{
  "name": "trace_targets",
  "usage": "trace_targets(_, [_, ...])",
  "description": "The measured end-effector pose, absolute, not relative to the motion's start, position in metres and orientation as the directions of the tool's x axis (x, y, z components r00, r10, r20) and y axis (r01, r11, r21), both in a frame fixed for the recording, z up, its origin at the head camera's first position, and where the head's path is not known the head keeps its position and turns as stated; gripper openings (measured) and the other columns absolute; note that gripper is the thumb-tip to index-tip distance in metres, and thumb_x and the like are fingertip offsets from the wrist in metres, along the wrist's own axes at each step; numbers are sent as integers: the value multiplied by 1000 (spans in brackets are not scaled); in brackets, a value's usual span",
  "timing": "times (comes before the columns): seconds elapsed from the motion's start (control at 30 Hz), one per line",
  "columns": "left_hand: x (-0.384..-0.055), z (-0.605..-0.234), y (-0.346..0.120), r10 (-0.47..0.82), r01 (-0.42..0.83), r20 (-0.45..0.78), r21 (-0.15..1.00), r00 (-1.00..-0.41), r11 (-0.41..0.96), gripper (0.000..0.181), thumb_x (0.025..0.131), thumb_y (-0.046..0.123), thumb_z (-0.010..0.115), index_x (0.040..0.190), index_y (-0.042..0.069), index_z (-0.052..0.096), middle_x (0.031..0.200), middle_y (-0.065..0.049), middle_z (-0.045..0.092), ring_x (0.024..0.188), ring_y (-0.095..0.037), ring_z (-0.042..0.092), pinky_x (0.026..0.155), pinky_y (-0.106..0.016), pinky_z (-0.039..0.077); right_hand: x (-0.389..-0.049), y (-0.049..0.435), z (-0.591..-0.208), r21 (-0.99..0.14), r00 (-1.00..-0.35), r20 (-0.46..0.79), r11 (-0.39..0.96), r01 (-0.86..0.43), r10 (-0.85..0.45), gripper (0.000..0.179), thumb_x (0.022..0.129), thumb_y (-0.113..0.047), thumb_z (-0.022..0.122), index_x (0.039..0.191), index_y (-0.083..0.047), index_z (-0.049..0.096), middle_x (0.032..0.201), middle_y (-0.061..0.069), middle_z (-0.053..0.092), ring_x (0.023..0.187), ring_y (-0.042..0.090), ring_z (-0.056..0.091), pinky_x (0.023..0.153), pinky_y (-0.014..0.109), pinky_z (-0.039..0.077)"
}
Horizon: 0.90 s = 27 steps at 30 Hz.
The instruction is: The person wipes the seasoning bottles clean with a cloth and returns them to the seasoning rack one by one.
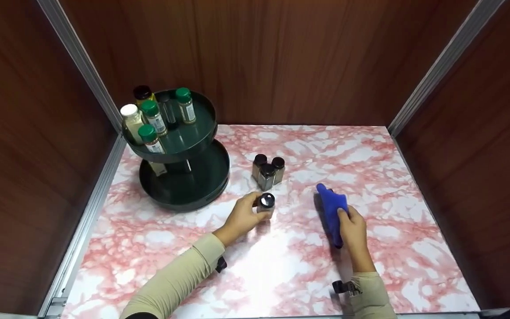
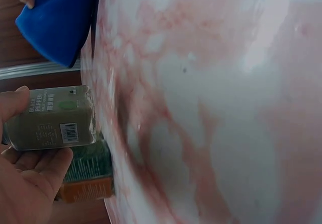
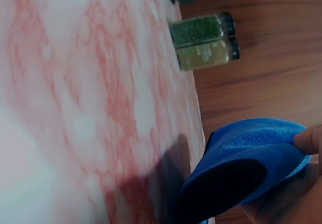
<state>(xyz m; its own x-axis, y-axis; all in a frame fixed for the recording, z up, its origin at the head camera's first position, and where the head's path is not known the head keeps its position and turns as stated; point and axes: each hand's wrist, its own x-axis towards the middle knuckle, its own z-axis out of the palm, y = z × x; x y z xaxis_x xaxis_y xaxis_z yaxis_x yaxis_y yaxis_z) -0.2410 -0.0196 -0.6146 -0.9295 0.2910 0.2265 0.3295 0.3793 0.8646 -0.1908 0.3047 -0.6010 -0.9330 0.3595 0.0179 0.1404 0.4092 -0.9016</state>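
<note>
Between thumb and fingers, my left hand [image 1: 242, 218] grips a black-capped spice jar [image 1: 266, 203]. Its label reads "BLACK PEPPER" on the jar [image 2: 55, 116] in the left wrist view, and its base appears just off the table. My right hand [image 1: 353, 228] pinches a blue cloth [image 1: 332, 210] that hangs down over the table; in the right wrist view the cloth [image 3: 251, 143] is folded, with a dark underside. Just beyond the left hand, a cluster of black-capped spice jars [image 1: 267, 178] stands upright. One holds green flakes, the jar [image 3: 198, 30] in the right wrist view.
At the left stands a two-tier dark green round rack [image 1: 184, 195]. Its upper tier [image 1: 193, 137] carries several bottles, among them a white-capped bottle [image 1: 132, 122] and a green-capped jar [image 1: 187, 106]. Wooden panels [image 1: 281, 62] enclose the pink marbled table [image 1: 396, 252] at the back and sides.
</note>
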Motion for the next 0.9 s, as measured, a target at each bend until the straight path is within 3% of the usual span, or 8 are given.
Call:
trace_targets(0.3, [-237, -626, -6, 313, 280, 169, 893, -935, 352, 49, 82, 17, 85, 126, 12, 63, 118, -4, 68, 115, -21, 67, 101, -40, 53, -193, 296, -591, -942, -910, 19, 313, 123, 415, 36, 104, -23, 52, 127, -1, 67, 119, 21, 68, 96, 17, 61, 82, 22, 47])
trace_targets(0.47, [-237, -631, -2, 309, 250, 154, 921, -938, 300, 48, 82, 12, 85, 126, 10, 63, 121, -7, 66, 116, -23, 66, 98, -39, 56, -196, 290, -587, -966, -893, 29, 241, 90, 450, 33, 103, -19, 54, 123, 4, 68, 112, 21, 69, 88, 12, 61, 77, 21, 48])
trace_targets(0.7, [-238, -635, -2, 298, 239, 151, 929, -943, 284, 49, 82, 13, 85, 126, 10, 64, 122, -8, 66, 117, -24, 66, 95, -34, 56, -198, 281, -581, -976, -887, 21, 200, 81, 461, 34, 102, -18, 54, 125, 5, 68, 114, 19, 69, 89, 9, 60, 78, 20, 48])
trace_targets(0.9, [-239, -638, -2, 299, 240, 155, 931, -942, 275, 49, 81, 12, 86, 125, 10, 64, 120, -7, 67, 115, -24, 66, 95, -32, 56, -200, 272, -575, -986, -893, 19, 155, 57, 450, 32, 102, -17, 55, 119, 7, 68, 99, 11, 69, 80, 8, 60, 74, 22, 49])
